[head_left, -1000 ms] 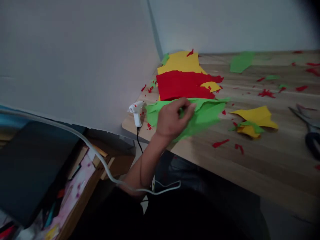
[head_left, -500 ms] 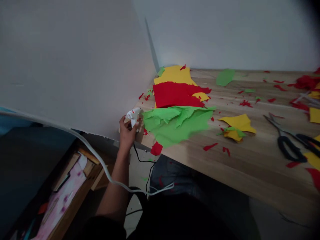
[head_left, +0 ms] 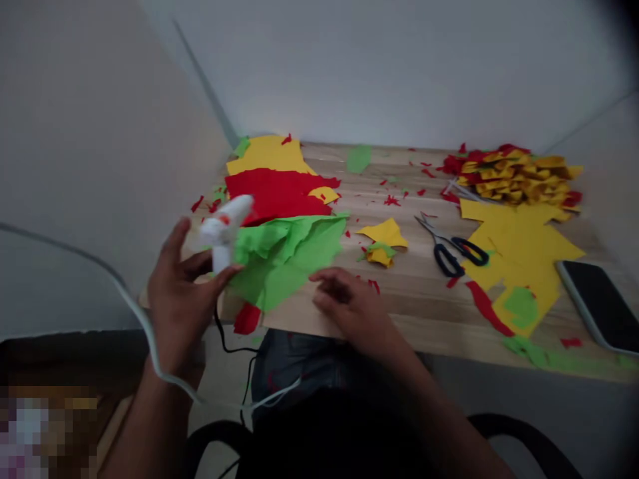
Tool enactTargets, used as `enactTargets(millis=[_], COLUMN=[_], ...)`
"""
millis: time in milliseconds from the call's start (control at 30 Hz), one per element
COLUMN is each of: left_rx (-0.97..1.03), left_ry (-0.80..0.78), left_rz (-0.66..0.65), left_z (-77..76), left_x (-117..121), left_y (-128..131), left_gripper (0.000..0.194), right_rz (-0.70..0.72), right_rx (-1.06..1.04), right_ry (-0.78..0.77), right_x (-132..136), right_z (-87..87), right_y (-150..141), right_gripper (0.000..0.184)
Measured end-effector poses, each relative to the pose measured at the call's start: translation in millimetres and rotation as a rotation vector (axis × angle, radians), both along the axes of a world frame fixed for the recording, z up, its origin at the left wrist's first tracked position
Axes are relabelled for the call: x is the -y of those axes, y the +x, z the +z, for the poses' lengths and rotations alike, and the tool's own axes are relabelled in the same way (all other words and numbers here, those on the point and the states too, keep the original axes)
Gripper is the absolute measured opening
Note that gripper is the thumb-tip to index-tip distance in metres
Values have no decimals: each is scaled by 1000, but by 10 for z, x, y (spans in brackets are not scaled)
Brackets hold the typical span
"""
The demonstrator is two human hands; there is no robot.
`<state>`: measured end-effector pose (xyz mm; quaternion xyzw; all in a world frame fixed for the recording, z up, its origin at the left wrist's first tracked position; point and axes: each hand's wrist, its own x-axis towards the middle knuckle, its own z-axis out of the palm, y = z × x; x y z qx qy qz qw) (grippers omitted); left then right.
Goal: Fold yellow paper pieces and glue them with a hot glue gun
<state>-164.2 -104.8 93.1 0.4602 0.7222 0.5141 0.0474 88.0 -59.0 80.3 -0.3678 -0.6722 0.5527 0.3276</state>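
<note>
At the left edge of the wooden surface (head_left: 499, 319) the left hand (head_left: 174, 293) holds a white glue gun (head_left: 224, 229) lifted clear of the wood, fingers (head_left: 197, 263) and thumb wrapped around its grip, nozzle aimed up and away toward the back left corner; a black cord (head_left: 227, 342) drops from it below the front edge. The gun looks small, white and blurred, with a red speck or two on its body. Just beside it lie a torn green sheet (head_left: 289, 249), a red sheet (head_left: 279, 189) and a yellow sheet (head_left: 267, 153), stacked toward the back left corner. The right hand (head_left: 349, 303) rests flat near the front edge, fingers spread and holding nothing. Further right sit a small yellow-and-green scrap (head_left: 382, 239), black-handled scissors (head_left: 452, 249), a cut yellow sheet (head_left: 519, 249), a heap of red and yellow cut pieces (head_left: 514, 173) near the back right corner, and a phone (head_left: 599, 303) at the right edge. Judging by the heap and the litter of scraps, much cutting appears done; no gluing shows yet.
</note>
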Motion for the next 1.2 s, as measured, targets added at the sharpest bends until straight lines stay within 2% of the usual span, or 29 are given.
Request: enactTargets(millis=[100,167,233,267,333,400,467,500,600,700,800,933,1100,1200], left_rx=[-240,-352,-473,-507,-474,-334,-196,-174,-159,-210,-225,-279,-428,-527], left_ry=[-53,-33,89,102,117,130,121,71,-103,-110,-87,-89,-123,-136], left_rz=[-235,-427,-557,-649,-830,-861,-760,-780,-1030,-1236,-1290,-1323,-1267,-1217], left_z=[95,79,46,34,17,-21,-122,-199,-486,-722,-830,-845,-803,-759], left_x=[-307,-496,-660,-736,-894,-1093,-1342,-1475,-1813,-1975,-2013,-2023,-1973,-1911], left_y=[524,822,1028,1094,1167,1196,1223,1243,1323,1371,1356,1327,1339,1334], left_gripper=[90,74,59,58,56,41,16,11,7,10,12,15,18,20], right_rz=[-6,-92,-257,-361,-541,-621,-669,-689,-768,-784,-765,-707,-595,-479], right_rx=[-109,-257,-336,-345,-360,-379,-419,-423,-232,15,207,372,393,408], right_ry=[-126,-179,-194,-193,-180,-169,-158,-167,-169,-151,-172,-250,-393,-434], right_x=[-136,-272,-405,-460,-533,-556,-549,-543,-536,-539,-530,-513,-572,-657], right_z=[-39,-31,-20,-23,-50,-97,-137,-144,-100,-3,50,41,58,83], right_y=[-88,-156,-147,-100,74,317,566,676,902,1000,1070,1204,1340,1398], right_gripper=[62,53,36,32,27,25,22,23,27,30,31,39,44,56])
